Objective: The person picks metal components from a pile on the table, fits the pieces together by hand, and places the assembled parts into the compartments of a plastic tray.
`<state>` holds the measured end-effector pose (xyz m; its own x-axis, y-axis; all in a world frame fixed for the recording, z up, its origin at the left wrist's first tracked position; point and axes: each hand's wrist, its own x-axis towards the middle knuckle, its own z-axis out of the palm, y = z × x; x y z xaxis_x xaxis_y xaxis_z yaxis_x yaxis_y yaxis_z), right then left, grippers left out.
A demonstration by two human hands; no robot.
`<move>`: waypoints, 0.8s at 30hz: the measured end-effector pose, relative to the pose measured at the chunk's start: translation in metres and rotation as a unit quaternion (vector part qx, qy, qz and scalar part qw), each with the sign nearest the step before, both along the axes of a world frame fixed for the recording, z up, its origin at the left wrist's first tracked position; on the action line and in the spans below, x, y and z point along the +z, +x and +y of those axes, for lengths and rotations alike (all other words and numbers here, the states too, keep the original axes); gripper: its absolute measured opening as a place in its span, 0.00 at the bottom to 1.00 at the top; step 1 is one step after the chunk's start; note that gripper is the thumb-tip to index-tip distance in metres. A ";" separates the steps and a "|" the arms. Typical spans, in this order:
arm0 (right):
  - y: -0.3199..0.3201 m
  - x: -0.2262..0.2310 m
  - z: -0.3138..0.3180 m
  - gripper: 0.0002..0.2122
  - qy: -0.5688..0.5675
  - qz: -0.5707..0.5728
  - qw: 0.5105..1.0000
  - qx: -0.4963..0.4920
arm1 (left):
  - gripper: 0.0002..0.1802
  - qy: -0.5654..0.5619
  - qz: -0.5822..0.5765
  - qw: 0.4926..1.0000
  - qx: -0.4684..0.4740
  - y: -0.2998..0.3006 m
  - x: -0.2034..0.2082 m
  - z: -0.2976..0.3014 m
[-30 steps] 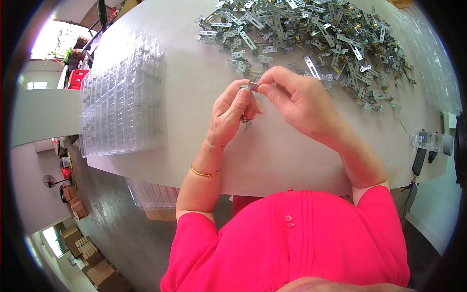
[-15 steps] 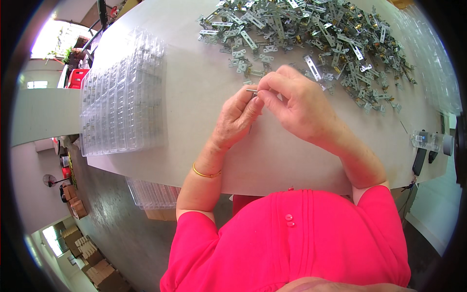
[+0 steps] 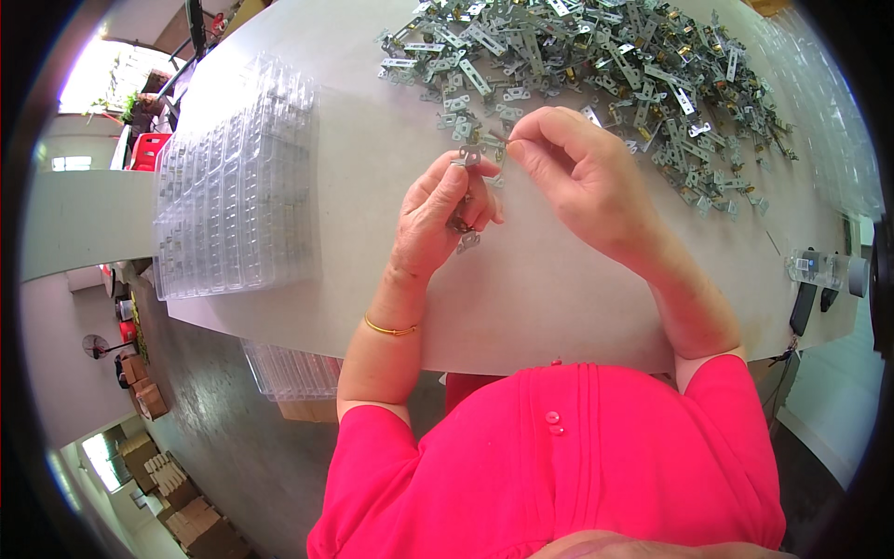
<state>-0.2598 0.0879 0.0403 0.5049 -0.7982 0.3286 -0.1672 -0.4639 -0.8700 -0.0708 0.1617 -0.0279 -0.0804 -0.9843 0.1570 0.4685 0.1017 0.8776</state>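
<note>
Pinching small metal bracket (image 3: 467, 156) in left hand (image 3: 445, 210) | right hand (image 3: 582, 172) fingertips nipping tiny pin (image 3: 499, 138) | parts pile (image 3: 596, 65) along table's (image 3: 372, 186) far edge

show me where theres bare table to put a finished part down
Bare table runs along the near edge below both hands, and between the clear plastic trays and the left hand. The far right is crowded with the pile of metal parts; a bottle sits at the right edge.

Both hands, left hand (image 3: 445, 210) and right hand (image 3: 575, 172), pinch a small metal bracket (image 3: 468, 156) beside the bracket pile (image 3: 596, 61)
</note>
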 end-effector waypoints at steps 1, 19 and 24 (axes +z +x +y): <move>0.000 0.000 0.000 0.03 0.007 0.011 1.000 0.005 | 0.23 0.000 0.000 1.000 0.000 0.000 0.000 0.000; -0.003 -0.002 -0.001 0.03 -0.038 0.101 0.994 0.022 | 0.22 -0.025 -0.042 0.999 0.007 0.001 -0.003 0.001; -0.006 0.002 -0.003 0.03 -0.045 0.103 0.993 0.039 | 0.17 0.029 -0.159 0.986 0.037 -0.002 0.003 0.007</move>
